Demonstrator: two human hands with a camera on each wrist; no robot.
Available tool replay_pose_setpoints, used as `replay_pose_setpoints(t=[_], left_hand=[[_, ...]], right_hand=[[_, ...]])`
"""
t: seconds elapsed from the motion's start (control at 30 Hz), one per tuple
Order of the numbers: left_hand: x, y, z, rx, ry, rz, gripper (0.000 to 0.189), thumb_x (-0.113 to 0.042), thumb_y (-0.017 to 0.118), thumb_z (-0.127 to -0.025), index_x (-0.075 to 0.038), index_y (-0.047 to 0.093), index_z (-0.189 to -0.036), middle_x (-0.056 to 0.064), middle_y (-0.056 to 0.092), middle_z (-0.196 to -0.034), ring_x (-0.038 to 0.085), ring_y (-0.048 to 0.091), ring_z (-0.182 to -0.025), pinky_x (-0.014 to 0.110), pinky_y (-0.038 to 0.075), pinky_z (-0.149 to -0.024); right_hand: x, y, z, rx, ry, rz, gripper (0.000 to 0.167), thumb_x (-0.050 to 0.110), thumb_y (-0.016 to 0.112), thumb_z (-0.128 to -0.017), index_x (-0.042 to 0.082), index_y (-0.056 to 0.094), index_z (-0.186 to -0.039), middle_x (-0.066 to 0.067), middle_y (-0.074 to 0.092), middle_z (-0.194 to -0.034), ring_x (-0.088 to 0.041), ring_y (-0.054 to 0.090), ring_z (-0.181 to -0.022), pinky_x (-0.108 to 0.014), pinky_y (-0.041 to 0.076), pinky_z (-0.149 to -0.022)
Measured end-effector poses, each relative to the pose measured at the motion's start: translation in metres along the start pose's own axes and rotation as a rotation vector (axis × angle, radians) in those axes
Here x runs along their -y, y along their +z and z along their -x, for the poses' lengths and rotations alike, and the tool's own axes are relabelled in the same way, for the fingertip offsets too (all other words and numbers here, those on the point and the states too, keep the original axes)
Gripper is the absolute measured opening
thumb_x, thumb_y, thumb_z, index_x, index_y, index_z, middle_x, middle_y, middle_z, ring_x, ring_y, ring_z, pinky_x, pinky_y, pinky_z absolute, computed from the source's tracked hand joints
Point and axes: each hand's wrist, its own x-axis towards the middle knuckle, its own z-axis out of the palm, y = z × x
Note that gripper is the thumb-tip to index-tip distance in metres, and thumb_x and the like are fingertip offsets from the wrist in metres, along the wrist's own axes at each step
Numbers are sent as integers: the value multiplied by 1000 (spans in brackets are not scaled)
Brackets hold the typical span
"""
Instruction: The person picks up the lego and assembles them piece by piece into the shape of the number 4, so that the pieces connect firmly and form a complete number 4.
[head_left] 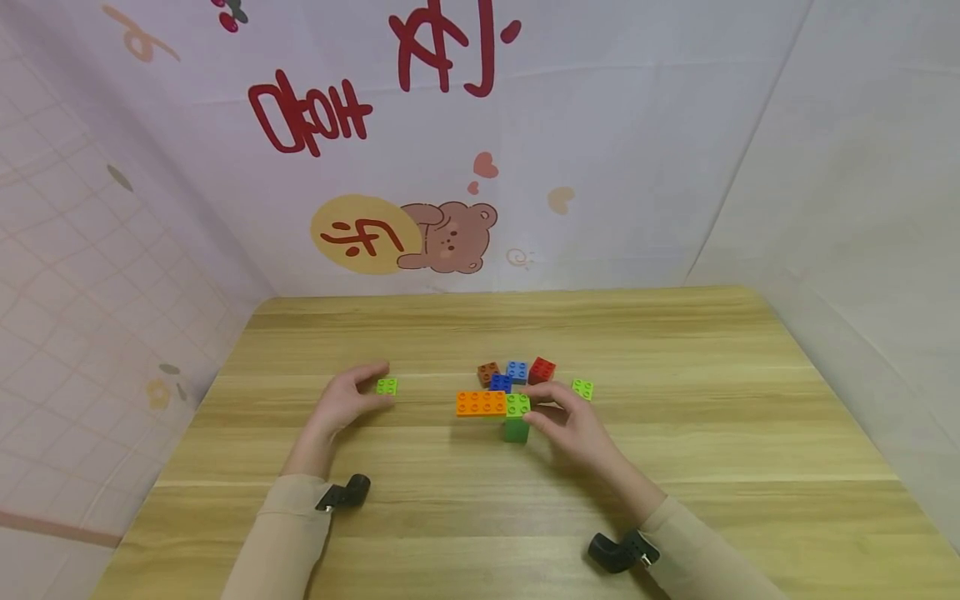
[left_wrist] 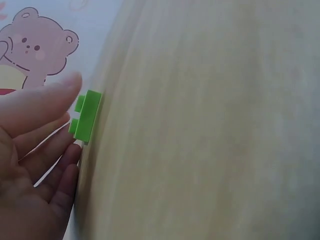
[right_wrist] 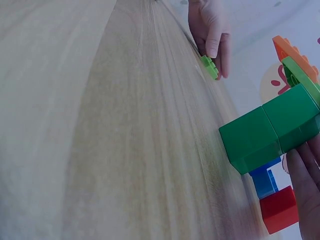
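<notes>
In the head view my left hand (head_left: 347,402) curves around a small lime-green brick (head_left: 386,387) on the table. Its thumb and fingers lie to either side, and the left wrist view shows a gap between the thumb tip and the brick (left_wrist: 88,116). My right hand (head_left: 573,423) holds the right side of a brick build, fingertips against it. That build has a green column (right_wrist: 272,129) below, a lighter green piece (head_left: 517,404) on top and a long orange brick (head_left: 481,403) jutting left. Part of the right hand is cut off in the right wrist view.
Behind the build lie a brown brick (head_left: 488,372), a dark blue brick (head_left: 500,382), a light blue brick (head_left: 517,371) and a red brick (head_left: 542,369). Another lime brick (head_left: 582,389) lies beyond the right hand. A printed cloth (head_left: 600,167) hangs behind the wooden table (head_left: 450,517).
</notes>
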Motion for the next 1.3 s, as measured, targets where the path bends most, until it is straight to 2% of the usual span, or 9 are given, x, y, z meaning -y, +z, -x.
replay_pose_setpoints(t=[0.2, 0.43, 0.7, 1.07, 1.2, 1.3], left_hand=[[5, 0, -2, 6, 32, -66, 63, -4, 84, -78, 6, 57, -134, 24, 52, -139, 42, 39, -134, 54, 24, -114], [10, 0, -5, -6, 53, -144, 55, -4, 84, -77, 2, 64, -128, 22, 56, -132, 42, 43, -129, 57, 27, -111], [8, 2, -4, -27, 33, -174, 43, -1, 82, -78, 1, 69, -119, 20, 59, -126, 40, 47, -124, 56, 31, -109], [6, 7, -1, -5, 40, -203, 37, -5, 82, -79, 1, 71, -114, 19, 61, -119, 38, 54, -113, 55, 41, -100], [1, 11, 3, 14, 54, -189, 36, -4, 82, -79, 2, 71, -113, 19, 62, -117, 35, 56, -108, 51, 45, -95], [-5, 16, 5, 34, 64, -158, 36, -3, 82, -80, 3, 70, -114, 18, 62, -114, 31, 59, -100, 43, 50, -88]], right_hand=[[1, 0, 0, -3, 13, -1, 29, -5, 66, -91, -9, 62, -120, -21, 61, -125, -40, 58, -112, -53, 50, -93], [1, 1, 0, -4, 17, -5, 29, -6, 66, -91, -10, 61, -119, -23, 61, -124, -42, 58, -111, -51, 50, -93], [0, 1, 0, -8, 6, -8, 28, -6, 66, -91, -9, 62, -119, -22, 62, -124, -41, 58, -111, -53, 50, -93], [0, 1, 0, -6, 13, -8, 29, -6, 66, -91, -11, 60, -119, -24, 61, -124, -44, 57, -112, -55, 49, -94], [0, 1, 0, -3, 17, -10, 28, -6, 66, -91, -11, 61, -119, -28, 59, -125, -44, 57, -112, -55, 49, -94], [1, 1, 1, -3, 18, -3, 29, -6, 66, -91, -10, 61, -119, -28, 59, -125, -43, 57, -112, -53, 49, -94]])
